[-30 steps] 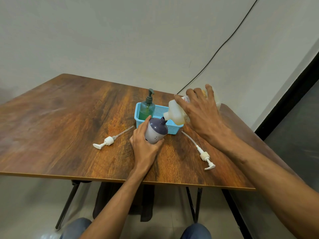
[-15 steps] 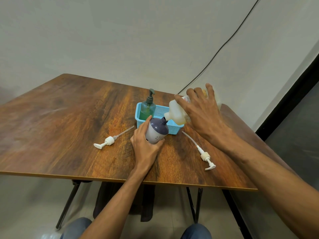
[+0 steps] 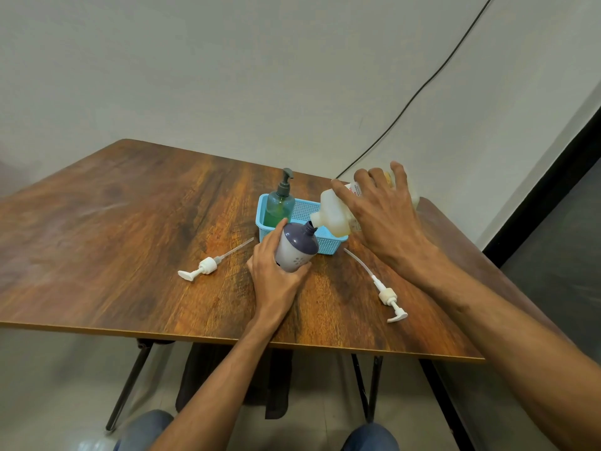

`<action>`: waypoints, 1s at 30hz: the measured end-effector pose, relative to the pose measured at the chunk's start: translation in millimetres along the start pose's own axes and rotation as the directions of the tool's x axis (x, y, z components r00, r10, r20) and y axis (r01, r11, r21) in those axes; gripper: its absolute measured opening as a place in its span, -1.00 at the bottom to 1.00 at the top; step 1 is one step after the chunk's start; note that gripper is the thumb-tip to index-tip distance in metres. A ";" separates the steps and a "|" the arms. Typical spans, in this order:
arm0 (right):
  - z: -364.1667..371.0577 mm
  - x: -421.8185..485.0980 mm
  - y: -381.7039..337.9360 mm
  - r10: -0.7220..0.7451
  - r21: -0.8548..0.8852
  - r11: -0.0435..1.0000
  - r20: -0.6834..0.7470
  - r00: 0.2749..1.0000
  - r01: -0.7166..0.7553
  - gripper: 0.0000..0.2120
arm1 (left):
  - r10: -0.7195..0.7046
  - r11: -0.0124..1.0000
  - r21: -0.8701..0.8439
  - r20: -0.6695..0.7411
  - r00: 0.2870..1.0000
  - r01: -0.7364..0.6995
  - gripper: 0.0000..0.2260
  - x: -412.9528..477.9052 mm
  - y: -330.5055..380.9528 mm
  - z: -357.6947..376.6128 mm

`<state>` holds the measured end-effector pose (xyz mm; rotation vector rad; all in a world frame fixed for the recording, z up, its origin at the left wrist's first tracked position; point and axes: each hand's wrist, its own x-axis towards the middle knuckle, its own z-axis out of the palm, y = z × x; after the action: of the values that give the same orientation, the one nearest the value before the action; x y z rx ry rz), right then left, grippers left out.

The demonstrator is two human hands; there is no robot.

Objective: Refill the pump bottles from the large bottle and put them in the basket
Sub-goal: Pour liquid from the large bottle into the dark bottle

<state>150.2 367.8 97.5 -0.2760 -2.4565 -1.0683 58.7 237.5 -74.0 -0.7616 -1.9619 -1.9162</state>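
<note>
My left hand (image 3: 276,275) grips a white bottle with a purple shoulder (image 3: 296,247), tilted toward the right, its neck uncapped. My right hand (image 3: 380,213) holds the large pale yellow bottle (image 3: 333,216) tipped over, its mouth touching the purple bottle's neck. Behind them the blue basket (image 3: 325,244) holds a green pump bottle (image 3: 278,203) standing upright at its left end. Two white pump heads with tubes lie on the table: one (image 3: 203,266) left of my left hand, the other (image 3: 385,292) under my right forearm.
The wooden table (image 3: 113,222) runs far to the left; its front edge is close to me and its right edge is just beyond the basket. A black cable (image 3: 422,83) hangs down the wall behind. My knees show below the table.
Both hands and bottles hold nearly the same pose. The large bottle stays tipped against the purple bottle's neck.
</note>
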 end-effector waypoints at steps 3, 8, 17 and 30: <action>0.6 -2.1 0.4 0.019 0.013 1.000 0.006 1.000 -0.020 -0.08 | -0.005 1.000 0.006 0.001 1.000 0.005 -0.23 0.0 1.9 -0.7; 6.7 -10.7 -2.3 0.085 0.086 0.992 0.079 0.993 -0.092 -0.04 | -0.019 1.000 0.013 -0.006 1.000 0.019 -0.22 -1.2 4.9 -2.3; 29.1 -36.3 -14.0 0.266 0.616 0.716 0.195 0.944 -0.329 -0.16 | -0.059 0.996 -0.068 0.022 0.998 0.060 -0.17 -1.5 7.2 -3.1; 65.3 -72.7 -60.0 0.440 0.840 -0.178 0.533 0.722 -0.512 -0.13 | -0.131 0.983 -0.121 0.075 0.989 0.140 -0.18 -2.4 12.8 -3.1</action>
<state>172.5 374.3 -14.8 -0.6681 -2.0879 1.1375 67.3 233.7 -64.5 -0.7508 -1.9941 -2.1368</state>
